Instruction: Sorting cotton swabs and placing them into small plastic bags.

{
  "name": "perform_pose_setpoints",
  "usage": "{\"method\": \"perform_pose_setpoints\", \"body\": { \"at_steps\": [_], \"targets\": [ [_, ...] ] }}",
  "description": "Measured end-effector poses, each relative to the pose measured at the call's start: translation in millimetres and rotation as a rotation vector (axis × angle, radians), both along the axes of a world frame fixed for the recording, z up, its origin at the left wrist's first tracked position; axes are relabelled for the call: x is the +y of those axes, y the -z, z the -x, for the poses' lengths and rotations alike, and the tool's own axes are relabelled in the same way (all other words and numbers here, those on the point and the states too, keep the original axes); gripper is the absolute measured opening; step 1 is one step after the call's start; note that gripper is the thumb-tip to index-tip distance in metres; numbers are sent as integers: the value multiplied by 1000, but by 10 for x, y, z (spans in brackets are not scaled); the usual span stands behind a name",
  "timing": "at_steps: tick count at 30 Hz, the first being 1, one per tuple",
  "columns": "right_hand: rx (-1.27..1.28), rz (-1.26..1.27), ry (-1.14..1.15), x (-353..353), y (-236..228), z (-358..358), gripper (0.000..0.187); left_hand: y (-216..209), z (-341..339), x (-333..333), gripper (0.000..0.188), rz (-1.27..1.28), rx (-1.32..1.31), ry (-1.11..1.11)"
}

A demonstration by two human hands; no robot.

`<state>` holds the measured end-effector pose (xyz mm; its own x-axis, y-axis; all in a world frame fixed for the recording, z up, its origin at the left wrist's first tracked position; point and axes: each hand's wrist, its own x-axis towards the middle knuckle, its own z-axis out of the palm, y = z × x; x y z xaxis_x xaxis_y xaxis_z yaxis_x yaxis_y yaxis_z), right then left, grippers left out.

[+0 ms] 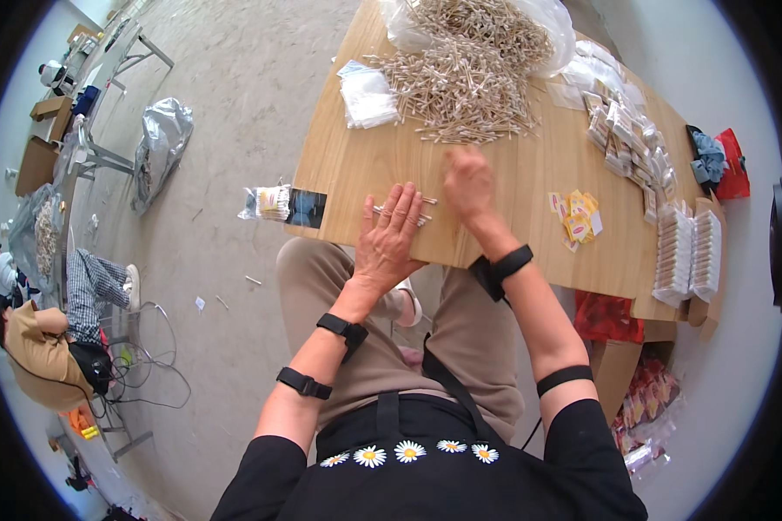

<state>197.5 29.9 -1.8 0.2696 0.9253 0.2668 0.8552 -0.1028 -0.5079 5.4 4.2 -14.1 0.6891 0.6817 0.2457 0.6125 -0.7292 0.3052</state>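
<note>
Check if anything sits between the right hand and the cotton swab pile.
Nothing visible: the right hand is by the near edge of the cotton swab pile. The clear bags lie left, off that path.

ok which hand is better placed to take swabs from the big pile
Probably the right hand: it is at the near edge of the swab pile, while the left hand lies over a few loose swabs.

Head-worn L fisheye cam faces dn fr nr abv lap (478, 347) & table (521, 174).
</note>
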Motion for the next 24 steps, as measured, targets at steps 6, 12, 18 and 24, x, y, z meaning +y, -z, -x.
{"method": "perform_pose_setpoints", "body": {
  "at_steps": [6,12,18,24],
  "targets": [
    [-133,51,244,207,59,-244,9,-16,-11,-4,116,-3,14,-3],
    [14,117,-2,-44,-14,-151,10,-24,4,6,109,-31,-3,-7],
    [-109,33,289,-8,-91,-436,12,-55,-8,0,115,-5,27,-3],
    [-25,74,175,-491,-18,-168,7,-45,-2,6,114,-7,9,1]
  ]
}}
